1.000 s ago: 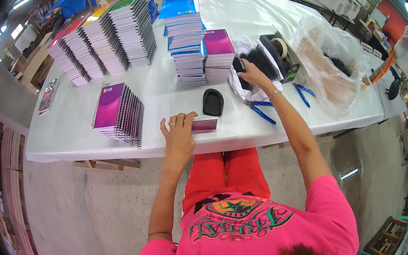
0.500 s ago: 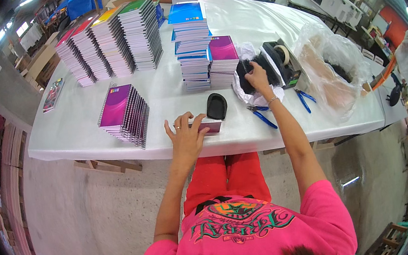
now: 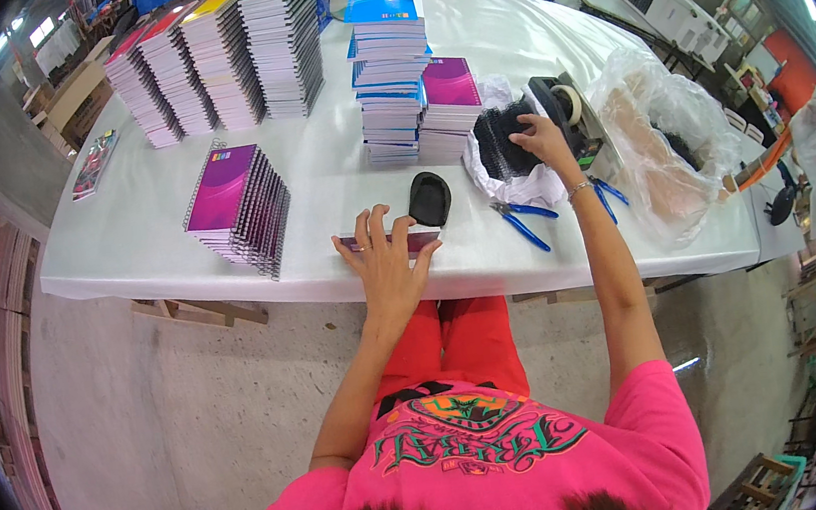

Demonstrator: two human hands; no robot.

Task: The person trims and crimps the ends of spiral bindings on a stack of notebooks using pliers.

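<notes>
My left hand (image 3: 390, 262) is closed over a thin purple notebook (image 3: 421, 240) standing on its long edge near the table's front. Its fingers reach over the top, with the thumb at the right end. Just behind it lies a small black rounded dish (image 3: 430, 202). My right hand (image 3: 548, 143) is at a bundle of black binding wires (image 3: 500, 139) lying on crumpled white paper (image 3: 524, 188). Its fingertips are curled together at the wires; what they pinch, if anything, is too small to make out.
Blue-handled pliers (image 3: 526, 226) and a second blue-handled tool (image 3: 609, 200) lie near my right forearm. A tape dispenser (image 3: 567, 106) and a clear plastic bag (image 3: 653, 151) stand to the right. Spiral-bound purple notebooks (image 3: 233, 202) sit at left; tall notebook stacks (image 3: 285, 62) stand behind, beside blue-topped books (image 3: 390, 76).
My left hand has spread further across the purple notebook. My right hand has drawn back slightly to the right at the black wires. The whole view has shifted a little.
</notes>
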